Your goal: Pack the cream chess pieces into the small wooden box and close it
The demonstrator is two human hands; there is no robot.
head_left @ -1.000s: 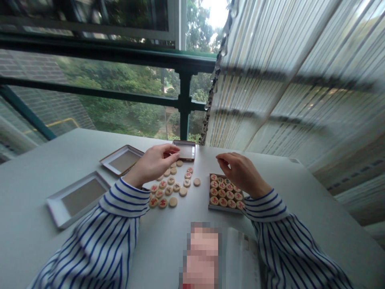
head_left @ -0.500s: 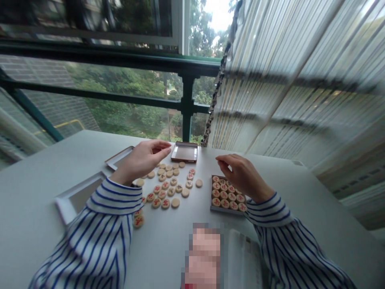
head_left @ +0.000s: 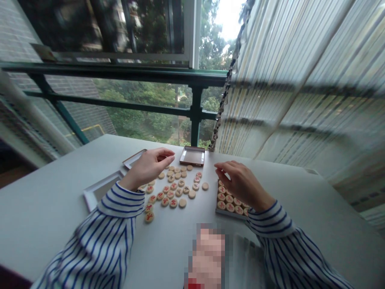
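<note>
My left hand (head_left: 148, 165) is held over the left part of a scatter of round wooden Chinese chess pieces (head_left: 173, 203). Its thumb and fingers are apart, and I see nothing between them. On the right, my right hand (head_left: 242, 182) hovers above a shallow box (head_left: 230, 214) filled with rows of similar pieces, mostly with red characters. The fingers bend slightly with a gap to the thumb, and nothing shows in the grasp. That hand and its sleeve hide much of the box. Some loose pieces show red or dark characters; others are plain side up.
A small shallow tray (head_left: 192, 155) lies at the table's far edge. Two other shallow lids or trays, a farther one (head_left: 128, 162) and a nearer one (head_left: 90, 198), are partly behind my left arm. A pixelated patch (head_left: 207, 253) and something transparent (head_left: 243, 257) are in front.
The view has shifted, so the table and pieces appear farther right and slightly lower. Both hands keep nearly the same pose; my right hand covers more of the filled box.
</note>
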